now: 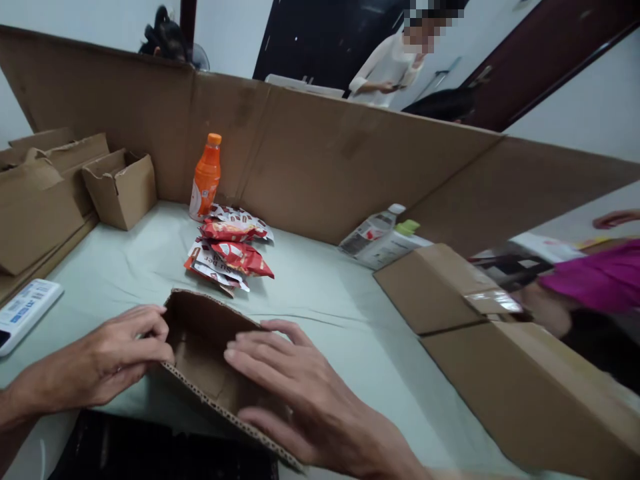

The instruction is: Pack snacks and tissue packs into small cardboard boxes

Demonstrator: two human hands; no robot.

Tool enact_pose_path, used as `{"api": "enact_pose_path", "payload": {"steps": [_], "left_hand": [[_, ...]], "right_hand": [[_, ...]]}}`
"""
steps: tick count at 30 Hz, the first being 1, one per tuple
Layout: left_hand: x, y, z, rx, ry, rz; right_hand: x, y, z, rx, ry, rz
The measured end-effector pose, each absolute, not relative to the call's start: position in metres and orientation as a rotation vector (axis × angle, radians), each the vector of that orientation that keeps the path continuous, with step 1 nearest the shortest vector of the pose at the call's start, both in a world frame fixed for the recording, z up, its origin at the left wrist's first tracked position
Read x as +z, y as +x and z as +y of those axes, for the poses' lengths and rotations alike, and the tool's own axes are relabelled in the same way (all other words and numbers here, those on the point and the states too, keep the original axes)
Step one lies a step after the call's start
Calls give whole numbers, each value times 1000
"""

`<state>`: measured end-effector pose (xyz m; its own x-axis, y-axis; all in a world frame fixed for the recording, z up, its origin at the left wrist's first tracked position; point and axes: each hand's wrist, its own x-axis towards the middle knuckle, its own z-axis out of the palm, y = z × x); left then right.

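A small open-topped cardboard box (200, 363) is tilted at the near edge of the cloth-covered table. My left hand (107, 357) is closed on the box's left end, thumb and fingers pinching its rim. Over the box's right part, my right hand (310, 393) has its fingers stretched out and thumb apart, the fingertips reaching across the opening. The hand hides the box's right end, so whether its palm presses on the wall cannot be seen. Beyond the box lie several red and white snack packets (233, 250) in a pile. Behind them stands an orange-capped bottle (206, 177).
Cardboard boxes (120, 187) stand at the left, near a white device (27, 313). A tall cardboard panel (310, 160) closes off the back. Clear bottle (373, 233), green-capped package (400, 247) and long cardboard boxes (525, 373) are at right. Other people are beyond the panel.
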<state>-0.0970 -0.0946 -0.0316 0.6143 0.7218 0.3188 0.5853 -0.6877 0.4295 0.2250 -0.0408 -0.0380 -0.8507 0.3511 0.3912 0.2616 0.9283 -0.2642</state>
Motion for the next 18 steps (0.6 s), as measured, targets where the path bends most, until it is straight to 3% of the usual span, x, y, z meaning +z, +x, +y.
{"api": "enact_pose_path", "payload": {"steps": [6, 13, 18], "left_hand": [[-41, -94, -89, 717, 2668, 1066], [-48, -74, -96, 858, 2544, 1111], [-57, -64, -86, 1006, 2500, 1025]], "right_hand": [[-44, 237, -39, 365, -859, -2874], [-36, 256, -18, 53, -659, -2461], [-22, 239, 65, -138, -735, -2330]]}}
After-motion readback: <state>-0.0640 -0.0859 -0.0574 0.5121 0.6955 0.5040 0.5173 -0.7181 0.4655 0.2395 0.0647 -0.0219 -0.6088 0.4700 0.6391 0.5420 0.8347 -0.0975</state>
